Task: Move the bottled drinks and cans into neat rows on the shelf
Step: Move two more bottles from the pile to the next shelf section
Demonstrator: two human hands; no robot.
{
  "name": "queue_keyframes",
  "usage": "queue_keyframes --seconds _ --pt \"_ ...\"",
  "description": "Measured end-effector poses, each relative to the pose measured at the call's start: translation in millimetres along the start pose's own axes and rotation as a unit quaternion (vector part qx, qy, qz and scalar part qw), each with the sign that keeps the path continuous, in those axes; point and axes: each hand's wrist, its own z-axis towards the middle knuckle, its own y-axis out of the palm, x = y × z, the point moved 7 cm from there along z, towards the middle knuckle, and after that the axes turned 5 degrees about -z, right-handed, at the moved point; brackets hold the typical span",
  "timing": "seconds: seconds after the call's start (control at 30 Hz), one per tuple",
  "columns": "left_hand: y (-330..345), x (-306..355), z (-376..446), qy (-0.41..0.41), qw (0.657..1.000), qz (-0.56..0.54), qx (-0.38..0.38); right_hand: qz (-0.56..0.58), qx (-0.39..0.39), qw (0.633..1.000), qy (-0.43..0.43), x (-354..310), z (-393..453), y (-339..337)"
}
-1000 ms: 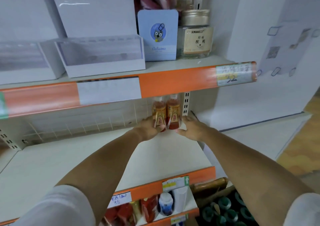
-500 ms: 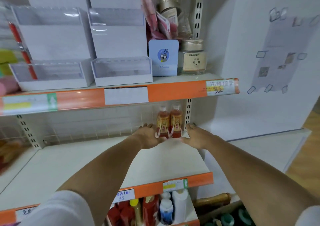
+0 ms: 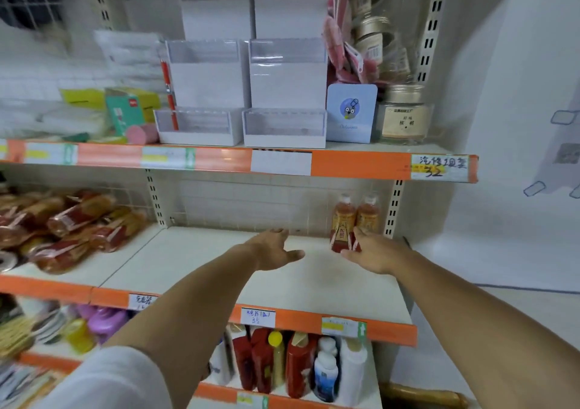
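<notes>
Two orange-red drink bottles (image 3: 344, 220) (image 3: 367, 215) with white caps stand side by side, upright, at the back right corner of the white middle shelf (image 3: 219, 270). My right hand (image 3: 373, 251) is just in front of them with fingers extended, fingertips near or touching the bottles' lower part. My left hand (image 3: 274, 248) hovers over the shelf to the left of the bottles, fingers spread and holding nothing.
Packaged snacks (image 3: 62, 226) fill the shelf section to the left. The shelf above carries white display boxes (image 3: 284, 94), a blue card (image 3: 351, 113) and a jar (image 3: 405, 116). The lower shelf holds red and white bottles (image 3: 282, 364). A white wall is at right.
Both hands have let go of the two bottles. My left hand has drawn away to the left, my right hand has pulled back slightly. The view has tilted up and widened.
</notes>
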Motion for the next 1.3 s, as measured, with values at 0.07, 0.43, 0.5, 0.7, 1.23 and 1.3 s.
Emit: queue_keyframes --seconds 0.07,0.43,0.5,0.7,1.23,1.3 --pt "-4.3 -13.5 -16.2 -0.025 1.000 0.000 0.005 0.014 -0.005 1.000 -0.019 -14.2 2.1 1.0" --pt "-25.1 -101.3 -108.2 -0.153 0.987 -0.027 0.046 -0.014 -0.008 0.994 -0.110 -107.5 16.4 -5.6" --pt "-29.7 -117.9 -121.8 -0.172 0.983 -0.029 0.053 -0.021 -0.007 0.992 -0.122 -124.8 18.4 -4.9" --pt "-38.2 -168.8 -163.1 -0.221 0.972 -0.049 0.068 -0.027 -0.006 0.987 -0.158 -180.5 30.1 -3.2" --pt "-81.1 -295.2 -272.5 -0.304 0.943 -0.066 0.120 -0.021 -0.025 0.966 -0.255 -362.4 50.0 7.4" --pt "-86.2 -308.2 -280.6 -0.312 0.941 -0.061 0.115 -0.020 -0.024 0.964 -0.262 -384.7 50.3 5.1"
